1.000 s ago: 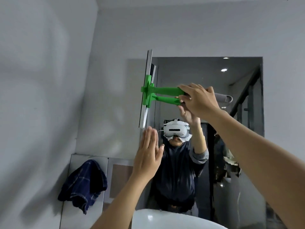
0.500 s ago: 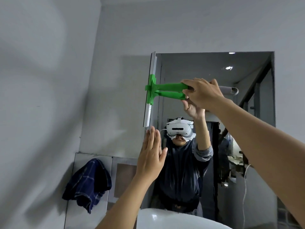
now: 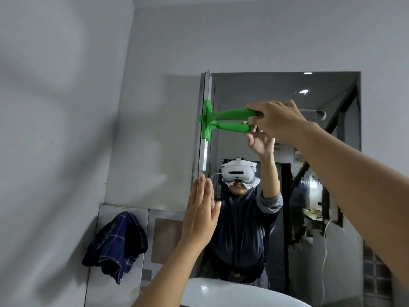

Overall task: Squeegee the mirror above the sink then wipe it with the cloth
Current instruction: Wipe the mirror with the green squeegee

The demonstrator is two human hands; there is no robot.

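Fingers (image 3: 263,109) of the right hand (image 3: 277,120) are curled around the end of the green squeegee (image 3: 230,114) handle, upper centre of the frame. Squeegee blade stands vertical, pressed along the left edge of the mirror (image 3: 276,89); its handle runs horizontally rightward into the hand, with the reflected handle just below it. Left hand (image 3: 200,216), lower centre, is flat and spread, fingers straight and close together, pointing up; fingertips sit just under the blade's lower end at the mirror's left edge. Whether the palm touches the glass cannot be told. Dark blue checked cloth (image 3: 117,244) hangs against the wall panel, lower left, well apart from both hands. White sink (image 3: 221,293) rim shows at bottom centre.
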